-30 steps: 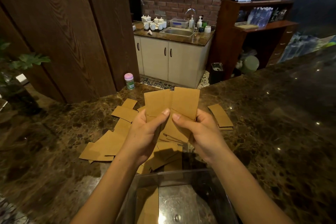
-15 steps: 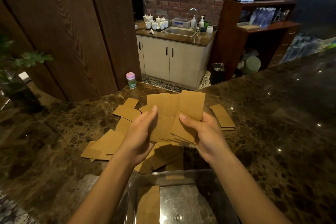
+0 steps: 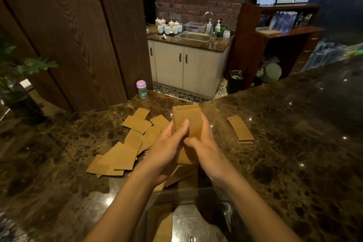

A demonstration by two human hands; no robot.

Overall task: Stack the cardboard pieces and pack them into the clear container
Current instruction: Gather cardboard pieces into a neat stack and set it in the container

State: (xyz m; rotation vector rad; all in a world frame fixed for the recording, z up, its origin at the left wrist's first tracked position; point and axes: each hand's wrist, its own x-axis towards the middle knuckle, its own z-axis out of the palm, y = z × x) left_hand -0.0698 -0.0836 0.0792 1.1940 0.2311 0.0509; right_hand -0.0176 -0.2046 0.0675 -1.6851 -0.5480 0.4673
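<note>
Both hands grip one squared-up stack of brown cardboard pieces (image 3: pixel 191 122), held upright above the dark marble counter. My left hand (image 3: pixel 167 151) clasps its left side and my right hand (image 3: pixel 208 149) its right side. Several loose cardboard pieces (image 3: pixel 125 153) lie scattered on the counter to the left and beneath my hands. A small separate pile of cardboard (image 3: pixel 240 129) rests to the right. The clear container (image 3: pixel 225 208) stands at the near edge below my wrists, with one cardboard piece (image 3: pixel 162 224) lying inside at its left.
A small pink-capped jar (image 3: pixel 141 89) stands at the counter's far edge. A potted plant (image 3: pixel 17 76) sits at the far left. Beyond the counter are a sink cabinet (image 3: pixel 188 65) and wooden shelves (image 3: pixel 279 35).
The fanned-out cardboard pieces in my hands have been pushed together into one aligned stack, with both hands closing in around it.
</note>
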